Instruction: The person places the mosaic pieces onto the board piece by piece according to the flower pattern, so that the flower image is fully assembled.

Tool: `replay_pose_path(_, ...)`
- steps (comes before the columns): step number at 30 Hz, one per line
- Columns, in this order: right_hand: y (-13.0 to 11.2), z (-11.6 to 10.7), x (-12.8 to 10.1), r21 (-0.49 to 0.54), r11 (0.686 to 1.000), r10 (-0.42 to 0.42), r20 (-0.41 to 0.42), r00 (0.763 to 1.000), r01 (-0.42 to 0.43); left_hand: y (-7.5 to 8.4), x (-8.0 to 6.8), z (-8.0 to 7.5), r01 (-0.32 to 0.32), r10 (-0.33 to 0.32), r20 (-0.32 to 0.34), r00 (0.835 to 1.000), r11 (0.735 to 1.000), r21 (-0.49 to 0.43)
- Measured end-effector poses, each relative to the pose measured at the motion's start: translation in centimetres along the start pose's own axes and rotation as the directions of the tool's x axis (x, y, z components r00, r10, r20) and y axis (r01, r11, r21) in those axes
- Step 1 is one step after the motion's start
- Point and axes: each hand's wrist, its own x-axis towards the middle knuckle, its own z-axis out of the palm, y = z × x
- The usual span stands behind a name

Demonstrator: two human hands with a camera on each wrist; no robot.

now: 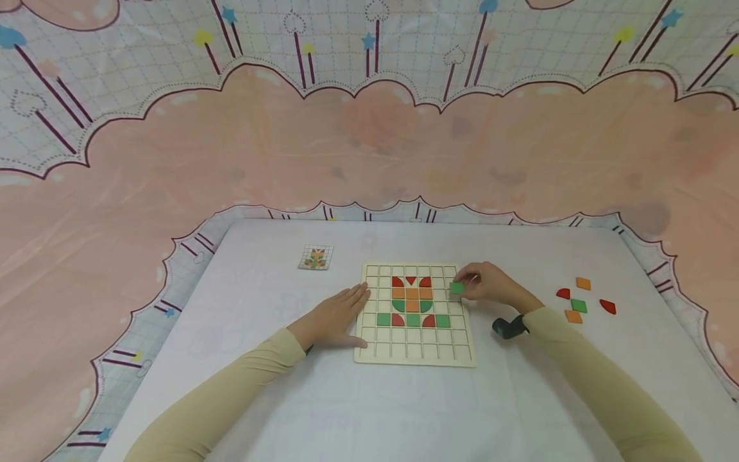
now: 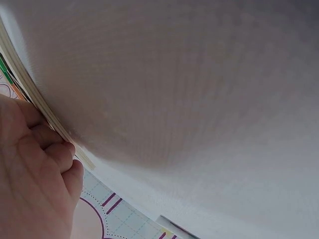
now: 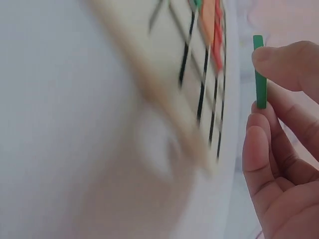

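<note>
Between the thumb and fingertips of my right hand [image 1: 489, 282] is a green square tile [image 1: 457, 287], pinched above the right edge of a pale gridded board [image 1: 416, 351]. In the right wrist view that tile [image 3: 260, 82] is seen edge-on, apart from the board. My left hand [image 1: 335, 317] rests against the board's left edge, thumb spread and fingers reaching the rim. The left wrist view shows its fingertips along the board's side. Red, orange and green tiles form a flower-like figure in the grid, with an orange tile [image 1: 412, 293] near its middle.
A small pattern card [image 1: 315, 257] with a similar figure lies beyond the board, to the left. Loose tiles lie at the right: red quarter-round pieces [image 1: 608, 307], orange squares [image 1: 584, 283] and a green square [image 1: 578, 306]. A patterned cloth [image 1: 369, 147] hangs behind the white table [image 1: 277, 410].
</note>
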Motion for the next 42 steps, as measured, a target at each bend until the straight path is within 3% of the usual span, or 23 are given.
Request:
replay_pose_path(12, -3.5, 5.6, -0.6, 0.037, 0.988, -0.151, 0.118, 0.982, 0.147, 0.0, 0.0, -0.2, -0.005, 0.005, 0.006, 1.0, 1.0, -0.004)
replay_pose_path(18, -4.6, 7.2, -0.8, 0.023, 0.992, -0.124, 0.149, 0.981, 0.121, 0.0, 0.1, -0.2, -0.001, 0.001, 0.014, 1.0, 1.0, -0.005)
replay_pose_path(28, -5.9, 8.0, -1.0, -0.05, 0.987, -0.142, 0.148, 0.979, 0.151, 0.1, 0.0, -0.2, -0.003, 0.003, 0.009, 1.0, 1.0, 0.004)
replay_pose_path(42, -6.0, 8.1, -1.0, -0.065, 0.983, -0.161, 0.157, 0.974, 0.173, 0.1, 0.0, -0.2, -0.002, 0.002, 0.009, 1.0, 1.0, -0.011)
